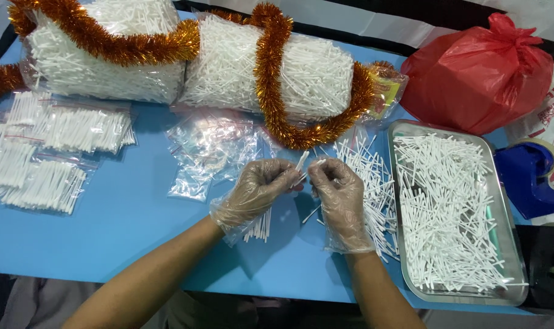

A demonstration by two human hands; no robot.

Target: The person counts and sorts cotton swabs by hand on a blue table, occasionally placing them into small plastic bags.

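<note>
Sticks pinched between fingers of both hands (gloved).

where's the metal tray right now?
Head view, far right of the blue table: the metal tray full of white sticks lies below the red bag, beside the right hand.

Blue bench. At back, two big bags of white sticks, wound in orange tinsel. Left: small filled packets. Centre: empty clear bags, loose sticks. Right: steel tray of sticks, red bag, blue tape dispenser.
</note>
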